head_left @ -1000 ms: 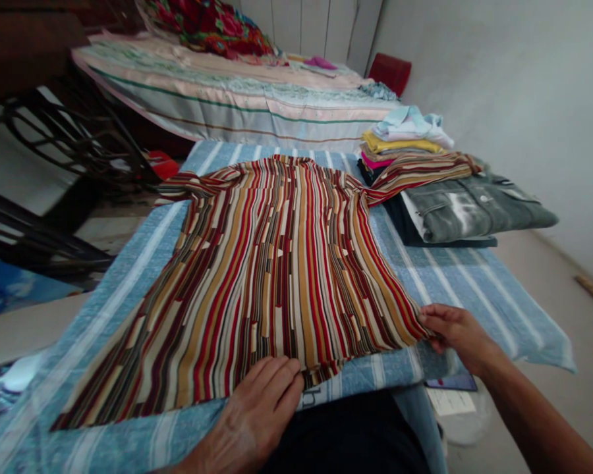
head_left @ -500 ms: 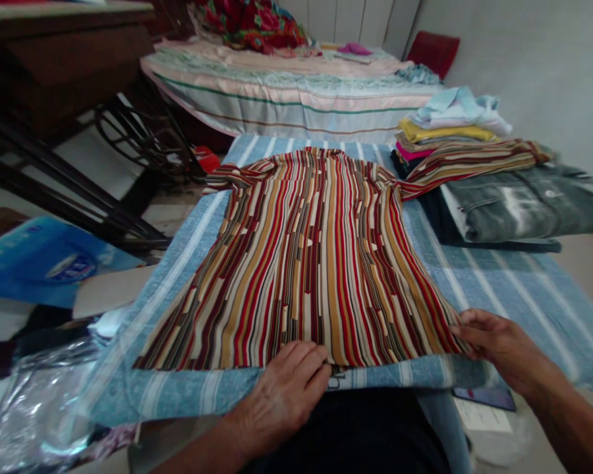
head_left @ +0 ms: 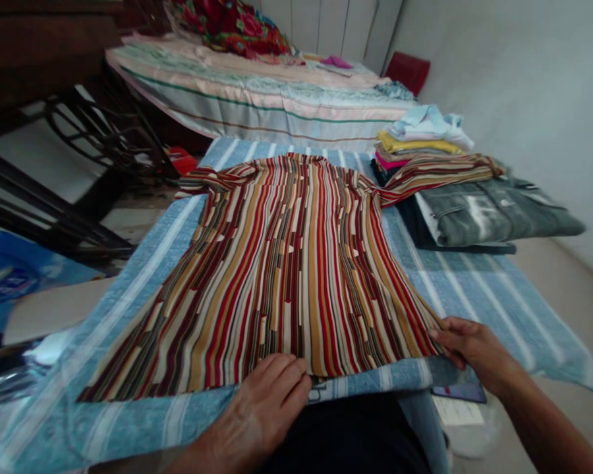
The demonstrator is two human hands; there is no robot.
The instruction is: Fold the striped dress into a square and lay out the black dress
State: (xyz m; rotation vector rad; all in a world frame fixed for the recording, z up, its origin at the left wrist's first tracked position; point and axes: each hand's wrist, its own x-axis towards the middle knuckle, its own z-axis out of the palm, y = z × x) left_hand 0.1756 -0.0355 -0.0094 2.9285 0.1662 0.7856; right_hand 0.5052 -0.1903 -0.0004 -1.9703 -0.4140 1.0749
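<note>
A long-sleeved striped shirt (head_left: 296, 263) in red, tan, cream and dark brown lies spread on a blue-and-white striped cloth (head_left: 469, 289). Its collar is at the far end and its hem is near me. At the middle of the hem, my left hand (head_left: 271, 398) is closed on the edge, fingers together on top and thumb hidden. My right hand (head_left: 469, 345) pinches the hem's right corner between thumb and fingers. One sleeve is bunched at the far left; the other stretches right, over folded clothes.
Folded grey-green denim (head_left: 499, 210) lies at the right, with a stack of folded clothes (head_left: 420, 138) behind it. A covered bed (head_left: 277, 105) stands beyond. At left are a treadle-type iron stand (head_left: 79, 131) and a blue package (head_left: 14, 276). A phone (head_left: 459, 393) lies below my right hand.
The view has turned right, so the shirt and surroundings appear farther left. Both hands keep their places on the hem, and the shirt's side edge by my right hand looks slightly raised.
</note>
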